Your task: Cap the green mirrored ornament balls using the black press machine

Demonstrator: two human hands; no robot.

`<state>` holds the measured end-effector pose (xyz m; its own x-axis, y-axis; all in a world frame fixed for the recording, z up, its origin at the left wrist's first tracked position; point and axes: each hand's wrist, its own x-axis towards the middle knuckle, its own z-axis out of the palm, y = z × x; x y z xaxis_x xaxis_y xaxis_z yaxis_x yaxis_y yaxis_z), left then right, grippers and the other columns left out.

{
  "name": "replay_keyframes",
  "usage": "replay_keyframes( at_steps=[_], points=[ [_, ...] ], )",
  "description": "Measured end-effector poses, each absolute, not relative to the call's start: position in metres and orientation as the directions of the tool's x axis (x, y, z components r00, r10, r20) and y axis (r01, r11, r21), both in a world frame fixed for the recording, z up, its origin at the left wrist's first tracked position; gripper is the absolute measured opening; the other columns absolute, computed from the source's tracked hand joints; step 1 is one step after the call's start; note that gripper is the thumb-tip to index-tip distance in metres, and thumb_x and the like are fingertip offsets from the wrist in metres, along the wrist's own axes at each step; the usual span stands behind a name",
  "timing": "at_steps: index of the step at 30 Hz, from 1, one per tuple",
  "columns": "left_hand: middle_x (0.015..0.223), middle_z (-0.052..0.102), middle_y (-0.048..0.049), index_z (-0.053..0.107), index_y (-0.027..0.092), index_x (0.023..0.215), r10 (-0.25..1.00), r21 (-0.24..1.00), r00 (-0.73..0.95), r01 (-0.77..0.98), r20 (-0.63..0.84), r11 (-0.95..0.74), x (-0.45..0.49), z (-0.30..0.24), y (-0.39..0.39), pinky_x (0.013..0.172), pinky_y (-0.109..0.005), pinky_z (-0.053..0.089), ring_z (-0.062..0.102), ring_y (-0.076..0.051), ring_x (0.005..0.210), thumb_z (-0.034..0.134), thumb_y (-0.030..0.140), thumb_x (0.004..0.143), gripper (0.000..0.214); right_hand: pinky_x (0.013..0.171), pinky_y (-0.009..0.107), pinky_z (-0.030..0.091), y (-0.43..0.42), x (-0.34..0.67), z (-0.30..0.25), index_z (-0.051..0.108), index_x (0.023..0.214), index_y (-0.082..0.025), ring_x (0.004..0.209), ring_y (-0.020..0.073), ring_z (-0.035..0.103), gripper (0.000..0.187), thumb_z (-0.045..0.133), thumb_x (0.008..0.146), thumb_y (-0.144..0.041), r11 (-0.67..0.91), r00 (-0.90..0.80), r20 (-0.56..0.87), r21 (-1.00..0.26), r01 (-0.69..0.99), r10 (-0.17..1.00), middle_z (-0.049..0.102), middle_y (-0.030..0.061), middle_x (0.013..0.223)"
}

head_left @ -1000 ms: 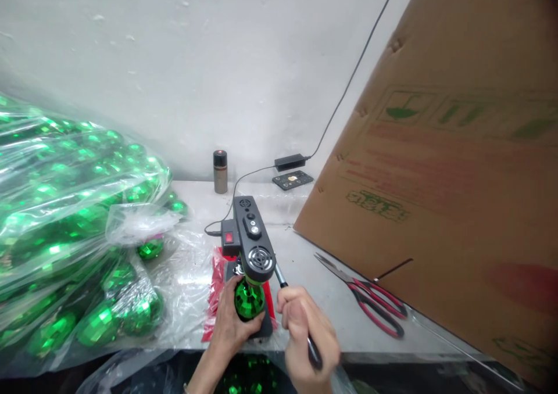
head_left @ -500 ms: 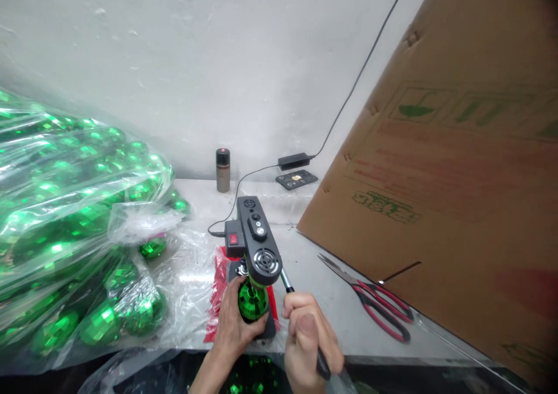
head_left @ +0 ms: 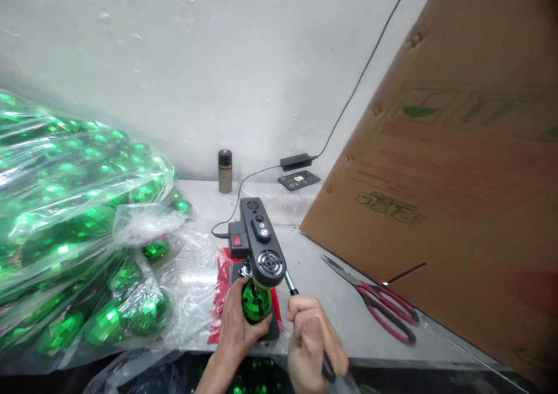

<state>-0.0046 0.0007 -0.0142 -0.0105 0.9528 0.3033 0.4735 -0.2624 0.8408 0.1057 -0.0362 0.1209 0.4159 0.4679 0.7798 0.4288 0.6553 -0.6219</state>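
A small black bench press machine (head_left: pixel 260 244) with a red switch stands on a red sheet (head_left: pixel 223 298) near the table's front edge. My left hand (head_left: pixel 238 330) is closed around a shiny green faceted ball (head_left: pixel 255 302) held under the machine's head. My right hand (head_left: pixel 311 341) is wrapped round the machine's lever handle (head_left: pixel 291 283), which slants down to the right.
Clear plastic bags full of green balls (head_left: pixel 74 219) fill the left side. Red-handled scissors (head_left: pixel 379 304) lie to the right. A large cardboard sheet (head_left: pixel 449 173) leans on the right. A small canister (head_left: pixel 225 171), a power adapter (head_left: pixel 296 162) and a black device (head_left: pixel 299 179) sit by the wall.
The view has shifted slightly, so everything sits a little further right. Both hands keep their hold; the right hand on the lever sits a little lower.
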Motion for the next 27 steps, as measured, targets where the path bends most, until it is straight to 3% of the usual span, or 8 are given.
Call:
replay_keyframes(
  at_steps=[18, 27],
  points=[
    [0.127, 0.078, -0.0183, 0.062, 0.016, 0.138, 0.92, 0.807, -0.007, 0.483, 0.393, -0.34, -0.002, -0.016, 0.002, 0.103, -0.06, 0.067, 0.079, -0.04, 0.119, 0.082, 0.032, 0.072, 0.071, 0.056, 0.024, 0.04, -0.03, 0.101, 0.115, 0.044, 0.069, -0.022, 0.059, 0.0098, 0.056, 0.042, 0.048, 0.11, -0.014, 0.69, 0.482, 0.785, -0.595, 0.413, 0.389, 0.042, -0.0064, 0.059],
    [0.13, 0.078, -0.0196, 0.061, 0.016, 0.138, 0.945, 0.838, -0.003, 0.463, 0.327, -0.289, -0.003, -0.014, 0.002, 0.106, -0.063, 0.065, 0.078, -0.041, 0.122, 0.081, 0.036, 0.071, 0.072, 0.056, 0.025, 0.041, -0.032, 0.101, 0.106, 0.045, 0.072, -0.023, 0.058, 0.0113, 0.055, 0.04, 0.047, 0.11, -0.013, 0.688, 0.476, 0.795, -0.584, 0.431, 0.376, 0.043, -0.0066, 0.06]
  ],
)
